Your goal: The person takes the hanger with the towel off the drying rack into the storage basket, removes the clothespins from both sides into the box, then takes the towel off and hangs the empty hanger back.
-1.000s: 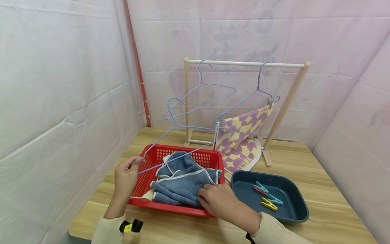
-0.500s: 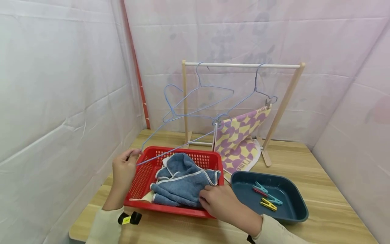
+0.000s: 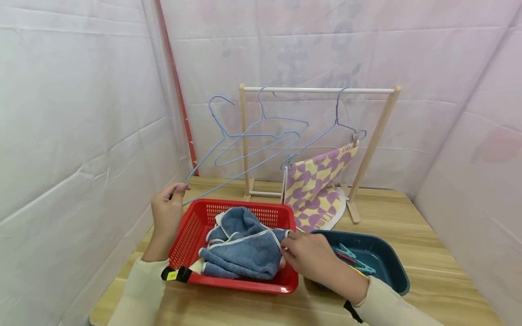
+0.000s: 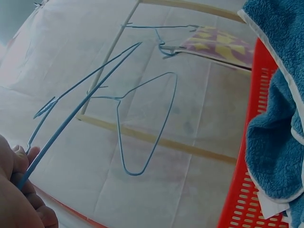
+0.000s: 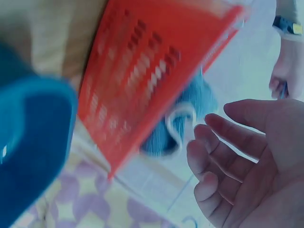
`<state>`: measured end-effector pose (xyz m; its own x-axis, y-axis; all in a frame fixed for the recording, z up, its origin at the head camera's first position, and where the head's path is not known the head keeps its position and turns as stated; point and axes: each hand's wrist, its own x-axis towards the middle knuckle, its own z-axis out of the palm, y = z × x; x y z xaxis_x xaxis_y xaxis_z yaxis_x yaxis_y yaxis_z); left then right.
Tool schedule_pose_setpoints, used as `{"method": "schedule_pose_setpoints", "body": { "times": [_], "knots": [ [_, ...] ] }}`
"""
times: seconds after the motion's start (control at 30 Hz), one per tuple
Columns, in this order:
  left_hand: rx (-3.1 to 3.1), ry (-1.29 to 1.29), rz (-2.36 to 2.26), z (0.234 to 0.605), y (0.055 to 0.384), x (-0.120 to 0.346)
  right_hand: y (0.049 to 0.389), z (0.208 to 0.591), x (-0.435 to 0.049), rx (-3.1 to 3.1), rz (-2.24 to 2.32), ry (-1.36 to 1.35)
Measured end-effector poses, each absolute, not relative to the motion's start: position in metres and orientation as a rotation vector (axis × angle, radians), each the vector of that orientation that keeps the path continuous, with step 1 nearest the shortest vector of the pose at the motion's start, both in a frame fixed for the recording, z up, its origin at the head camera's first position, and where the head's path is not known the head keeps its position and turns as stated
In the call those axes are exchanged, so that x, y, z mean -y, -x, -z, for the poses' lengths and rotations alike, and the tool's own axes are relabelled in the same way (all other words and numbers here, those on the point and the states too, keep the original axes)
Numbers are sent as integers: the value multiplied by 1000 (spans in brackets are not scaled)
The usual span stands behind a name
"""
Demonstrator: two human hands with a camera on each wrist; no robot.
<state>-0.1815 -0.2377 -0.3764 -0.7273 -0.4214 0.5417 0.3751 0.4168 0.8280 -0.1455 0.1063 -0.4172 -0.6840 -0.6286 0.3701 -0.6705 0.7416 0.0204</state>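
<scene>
My left hand (image 3: 168,206) pinches one end of a blue wire clothes hanger (image 3: 222,132), raised above the basket's left back with its hook upward. The left wrist view shows the thumb and curled fingers around the hanger's wire (image 4: 71,118). By the right rim of the red basket (image 3: 281,283), my right hand (image 3: 307,253) is beside a blue towel (image 3: 240,253) with white edging. That hand's fingers are loosely bent with nothing between them in the right wrist view, and the towel (image 5: 164,137) lies apart from them. The towel is bunched inside the basket.
Behind the basket stands a wooden rack with a white rail (image 3: 326,90). On it hang a bare blue hanger (image 3: 265,118) and another hanger (image 3: 336,121) with a purple-and-yellow towel (image 3: 316,181) clipped on. A dark teal tray (image 3: 391,262) holds several clothespins (image 3: 352,259).
My left hand has lifted the hanger up and slightly left, out of the basket area. My right hand has moved off the towel, up and right to the basket's right rim.
</scene>
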Motion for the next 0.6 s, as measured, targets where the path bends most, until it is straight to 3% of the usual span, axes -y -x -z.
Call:
{"method": "schedule_pose_setpoints", "body": {
  "times": [0.6],
  "knots": [
    [1952, -2, 1333, 374, 216, 231, 217, 343, -181, 2547, -139, -721]
  ]
}}
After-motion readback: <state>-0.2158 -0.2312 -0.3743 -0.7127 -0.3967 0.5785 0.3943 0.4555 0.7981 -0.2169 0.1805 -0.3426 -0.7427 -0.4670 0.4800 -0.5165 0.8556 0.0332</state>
